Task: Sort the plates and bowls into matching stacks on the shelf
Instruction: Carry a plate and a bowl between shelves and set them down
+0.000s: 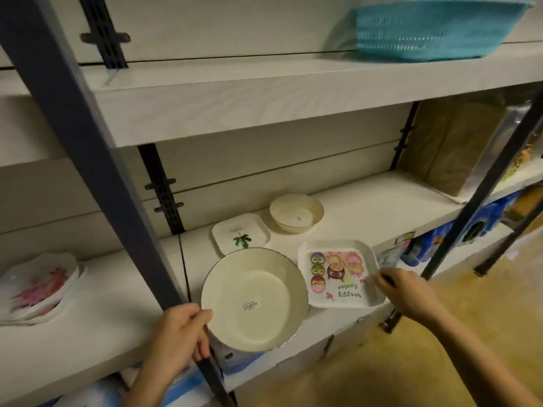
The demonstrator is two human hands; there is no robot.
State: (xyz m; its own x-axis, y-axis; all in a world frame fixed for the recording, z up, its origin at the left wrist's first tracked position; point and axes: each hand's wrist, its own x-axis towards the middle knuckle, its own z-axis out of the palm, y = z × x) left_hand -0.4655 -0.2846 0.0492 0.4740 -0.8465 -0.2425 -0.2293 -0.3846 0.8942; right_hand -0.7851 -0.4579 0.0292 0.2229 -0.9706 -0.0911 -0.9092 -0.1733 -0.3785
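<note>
My left hand [179, 333] grips the near-left rim of a large cream bowl [252, 298] with a barcode sticker, held over the front edge of the white shelf [382, 207]. My right hand [402, 292] pinches the right edge of a square plate [340, 274] printed with owls and "Happy Easter", which lies on the shelf. Behind them sit a small square white plate [241, 233] with a green leaf and a smaller cream bowl [296, 212], side by side.
A dark metal upright [88, 136] stands just left of my left hand. Floral plates [41, 286] are stacked in the left bay. A turquoise basket [435, 27] sits on the upper shelf; a brown package [449, 142] at the right. Boxes fill the shelf below.
</note>
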